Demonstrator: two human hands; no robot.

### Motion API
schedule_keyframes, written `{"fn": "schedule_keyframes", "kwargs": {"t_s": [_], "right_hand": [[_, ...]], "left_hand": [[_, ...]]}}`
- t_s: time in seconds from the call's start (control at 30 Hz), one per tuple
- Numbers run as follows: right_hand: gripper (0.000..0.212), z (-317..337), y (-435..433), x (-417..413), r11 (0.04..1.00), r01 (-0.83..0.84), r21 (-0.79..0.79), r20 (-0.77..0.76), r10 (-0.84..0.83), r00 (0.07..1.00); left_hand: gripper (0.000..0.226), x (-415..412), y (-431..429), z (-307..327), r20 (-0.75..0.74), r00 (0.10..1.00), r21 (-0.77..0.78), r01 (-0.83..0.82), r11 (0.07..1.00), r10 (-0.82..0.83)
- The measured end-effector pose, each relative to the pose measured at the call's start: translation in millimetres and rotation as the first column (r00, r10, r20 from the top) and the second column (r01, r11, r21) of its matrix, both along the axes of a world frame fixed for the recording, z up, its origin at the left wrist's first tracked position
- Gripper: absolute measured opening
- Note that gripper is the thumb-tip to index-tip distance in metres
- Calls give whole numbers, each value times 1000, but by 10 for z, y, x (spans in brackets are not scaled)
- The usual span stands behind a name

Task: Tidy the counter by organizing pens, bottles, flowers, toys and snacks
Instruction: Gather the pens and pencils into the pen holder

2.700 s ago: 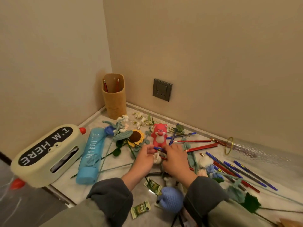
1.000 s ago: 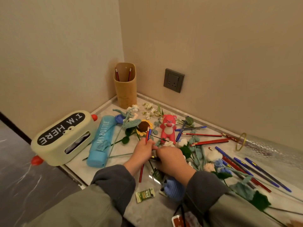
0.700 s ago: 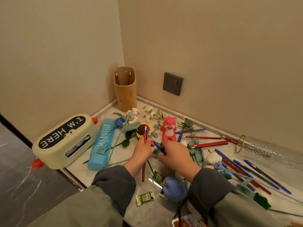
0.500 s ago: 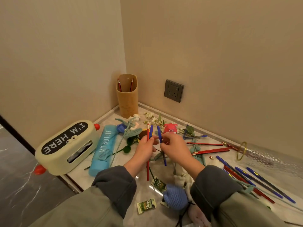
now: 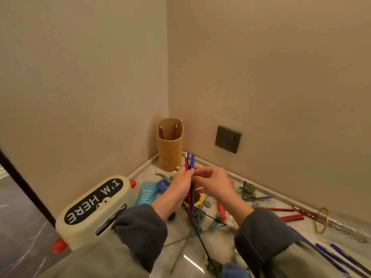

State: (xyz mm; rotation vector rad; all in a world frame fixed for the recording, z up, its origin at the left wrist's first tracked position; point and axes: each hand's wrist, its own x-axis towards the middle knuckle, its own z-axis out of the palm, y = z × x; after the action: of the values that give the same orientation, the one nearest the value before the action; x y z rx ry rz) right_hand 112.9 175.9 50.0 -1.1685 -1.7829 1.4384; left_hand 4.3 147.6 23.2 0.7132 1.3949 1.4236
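Looks like we're in the pen-collecting step here. The left hand (image 5: 181,184) is wrapped around a bundle of pens (image 5: 190,163), one red and two blue, standing upright above the surface (image 5: 218,243). The right hand (image 5: 213,183) pinches the same bundle with its fingertips, squaring it up I think. The bundle sits in the air just in front of the pen cup (image 5: 170,146) in the corner, which has two red pens (image 5: 161,131) leaning inside.

Next move, my guess: carry the bundle over the cup's mouth and drop it in. The opening is a narrowish oval, so the pens need to stay tight together. Plenty of loose pens (image 5: 339,255) lie off to the right for the next round.

Materials-wise, the pens are thin, slick plastic sticks that fan out easily. The cup is matte tan, kind of bamboo-looking. The surface is glossy grey marble, so stuff probably slides.

Under the hands there's a tangle of crocheted flowers (image 5: 161,184) with wiry stems, soft and snaggy. There's also a pale blue bottle (image 5: 145,194) lying flat and a rounded cream tissue box (image 5: 94,209).
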Motion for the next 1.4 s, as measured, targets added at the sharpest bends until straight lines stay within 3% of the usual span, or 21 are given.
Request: {"fn": "schedule_keyframes", "kwargs": {"t_s": [0.17, 0.43, 0.57, 0.67, 0.83, 1.13, 1.4], "right_hand": [[17, 257, 215, -411, 994, -7, 113, -31, 10, 999], [23, 687, 639, -1029, 941, 122, 315, -220, -53, 974], [21, 765, 906, -1244, 905, 162, 394, -247, -65, 967], [31, 699, 1102, -1368, 876, 215, 431, -271, -101, 957], [37, 318, 1287, -1483, 872, 271, 408, -267, -170, 949], [25, -281, 1397, -1474, 909, 187, 373, 58, -225, 973], [25, -232, 1092, -1260, 910, 223, 351, -40, -223, 974]], "left_hand": [[28, -434, 203, 302, -61, 998, 106, 17, 994, -11], [35, -1049, 670, 848, -141, 989, 338, 96, 936, -51], [33, -1313, 942, 920, -175, 981, 390, 143, 910, -80], [34, -1429, 1159, 852, -183, 980, 416, 145, 898, -73], [38, -1505, 1355, 516, -160, 984, 361, 131, 923, -78], [37, -1531, 1418, 194, -289, 951, 180, 169, 969, -112], [54, -1451, 1091, 274, -448, 894, 196, 116, 974, -16]]}}
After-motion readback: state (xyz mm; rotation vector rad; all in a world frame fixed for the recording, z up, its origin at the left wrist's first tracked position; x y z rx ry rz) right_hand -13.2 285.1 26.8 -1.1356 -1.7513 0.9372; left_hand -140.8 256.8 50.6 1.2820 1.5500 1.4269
